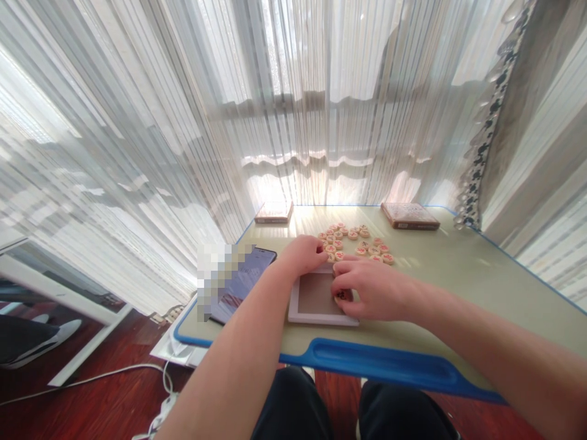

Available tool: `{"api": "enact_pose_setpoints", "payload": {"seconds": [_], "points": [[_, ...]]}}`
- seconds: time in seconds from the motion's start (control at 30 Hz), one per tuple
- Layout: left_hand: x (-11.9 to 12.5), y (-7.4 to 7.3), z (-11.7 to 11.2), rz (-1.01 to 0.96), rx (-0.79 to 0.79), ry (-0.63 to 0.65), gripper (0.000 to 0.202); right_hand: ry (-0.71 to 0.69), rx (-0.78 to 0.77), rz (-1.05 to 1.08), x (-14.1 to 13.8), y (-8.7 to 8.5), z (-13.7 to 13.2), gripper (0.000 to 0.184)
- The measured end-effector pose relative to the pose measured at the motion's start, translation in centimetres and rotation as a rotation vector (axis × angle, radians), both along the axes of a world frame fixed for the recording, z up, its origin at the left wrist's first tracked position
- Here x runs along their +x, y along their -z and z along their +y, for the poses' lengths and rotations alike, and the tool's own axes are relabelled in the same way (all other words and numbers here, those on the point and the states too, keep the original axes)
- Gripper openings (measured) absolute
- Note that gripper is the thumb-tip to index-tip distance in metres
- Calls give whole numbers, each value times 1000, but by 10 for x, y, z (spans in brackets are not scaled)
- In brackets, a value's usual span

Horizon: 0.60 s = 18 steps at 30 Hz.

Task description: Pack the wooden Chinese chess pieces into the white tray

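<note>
A shallow white box (300, 318) with a brown-grey inside lies in front of me on the table. My right hand (362, 286) is over its right side, fingers curled round a round wooden Chinese chess piece (341, 295) with a dark character. At the box's far edge is my left hand (306, 253), its fingers bent together against the near-left side of the loose pieces; what they hold, if anything, is hidden. Several more Chinese chess pieces (338, 243), with red or dark characters, lie beyond the box. Another group of pieces (375, 250) is spread to the right.
A large phone or tablet (245, 284) lies left of the box, partly pixelated. Two flat boxes, one left (274, 212) and one right (409, 216), lie at the table's back edge. The table (468, 287) has a blue rim and a blue front trough (385, 362). Sheer curtains hang behind.
</note>
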<state>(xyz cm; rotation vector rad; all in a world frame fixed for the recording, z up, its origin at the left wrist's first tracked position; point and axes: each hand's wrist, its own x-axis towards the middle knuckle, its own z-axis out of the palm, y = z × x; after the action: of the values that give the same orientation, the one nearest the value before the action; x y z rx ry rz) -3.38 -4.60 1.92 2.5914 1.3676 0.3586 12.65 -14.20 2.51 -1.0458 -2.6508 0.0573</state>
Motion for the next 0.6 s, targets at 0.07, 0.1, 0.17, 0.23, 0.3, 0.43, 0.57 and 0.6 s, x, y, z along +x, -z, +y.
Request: {"api": "enact_pose_setpoints", "payload": {"seconds": [0.07, 0.1, 0.17, 0.23, 0.3, 0.43, 0.57, 0.6], "points": [[0, 0, 0, 2, 4, 1, 23, -2, 3, -4, 1, 0, 0, 13], [0, 0, 0, 1, 7, 3, 23, 0, 4, -7, 1, 1, 1, 12], [0, 1, 1, -4, 14, 13, 23, 5, 3, -15, 2, 0, 1, 12], [-1, 2, 1, -10, 20, 24, 23, 7, -4, -23, 2, 0, 1, 12], [-1, 2, 2, -13, 24, 30, 23, 2, -12, -28, 2, -1, 1, 12], [0, 3, 2, -8, 35, 20, 23, 4, -22, -42, 2, -2, 1, 14], [0, 3, 2, -22, 26, 22, 22, 5, -24, -38, 3, -2, 0, 12], [0, 3, 2, -25, 23, 21, 21, 3, -20, -36, 3, -2, 0, 12]]}}
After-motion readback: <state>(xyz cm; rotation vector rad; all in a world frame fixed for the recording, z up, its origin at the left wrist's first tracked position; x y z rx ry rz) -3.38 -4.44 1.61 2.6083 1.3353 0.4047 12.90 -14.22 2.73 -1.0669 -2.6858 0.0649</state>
